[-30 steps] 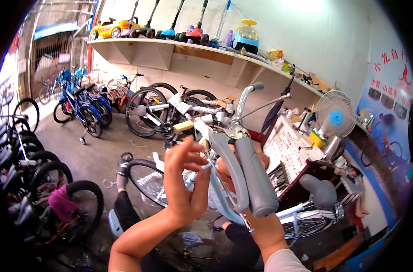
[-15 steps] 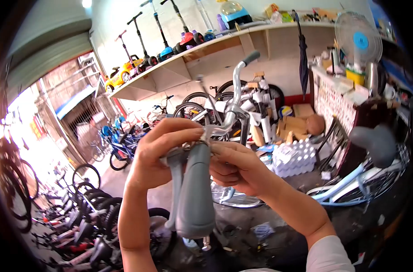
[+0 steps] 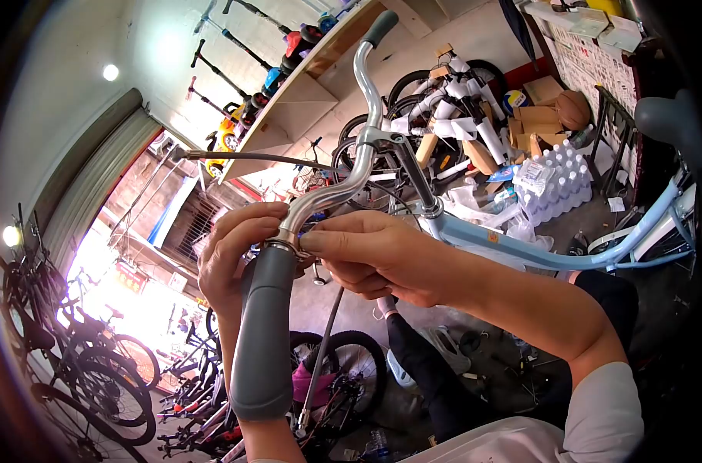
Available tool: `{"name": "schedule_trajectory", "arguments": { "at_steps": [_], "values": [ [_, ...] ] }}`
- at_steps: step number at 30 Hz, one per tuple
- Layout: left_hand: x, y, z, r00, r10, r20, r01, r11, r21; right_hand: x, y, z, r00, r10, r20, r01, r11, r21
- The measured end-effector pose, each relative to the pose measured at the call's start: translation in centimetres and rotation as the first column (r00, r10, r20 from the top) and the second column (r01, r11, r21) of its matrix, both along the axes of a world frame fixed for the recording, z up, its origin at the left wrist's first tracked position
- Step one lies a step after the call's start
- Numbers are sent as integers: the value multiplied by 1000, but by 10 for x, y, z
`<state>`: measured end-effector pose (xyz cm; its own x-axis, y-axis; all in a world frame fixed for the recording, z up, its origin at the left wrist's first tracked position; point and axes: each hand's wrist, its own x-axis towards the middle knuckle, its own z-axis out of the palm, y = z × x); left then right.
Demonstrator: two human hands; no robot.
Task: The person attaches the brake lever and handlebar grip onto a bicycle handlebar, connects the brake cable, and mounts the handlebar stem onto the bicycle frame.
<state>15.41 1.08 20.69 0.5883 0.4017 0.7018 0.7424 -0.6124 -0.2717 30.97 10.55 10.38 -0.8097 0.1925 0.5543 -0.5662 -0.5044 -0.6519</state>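
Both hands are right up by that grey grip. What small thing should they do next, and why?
I'd probably have the right hand turn the metal ring slightly: its thumb is already there, the ring sits where grip meets bar, and the left hand is close enough to steady things.

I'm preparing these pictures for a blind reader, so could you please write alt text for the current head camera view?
A person's bare left hand and right hand touch a curved silver handlebar beside its gray grip, on a light-blue bicycle. Behind are plastic-wrapped bottles, a brown ball and, on a shelf, kick scooters.
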Motion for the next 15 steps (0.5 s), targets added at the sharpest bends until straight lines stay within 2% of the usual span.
{"name": "schedule_trajectory", "arguments": {
  "at_steps": [15],
  "values": [
    [3,1,-4,999,14,33,-15,1000,22,0,5,1,997,-62,37,61,998,29]
  ]
}}
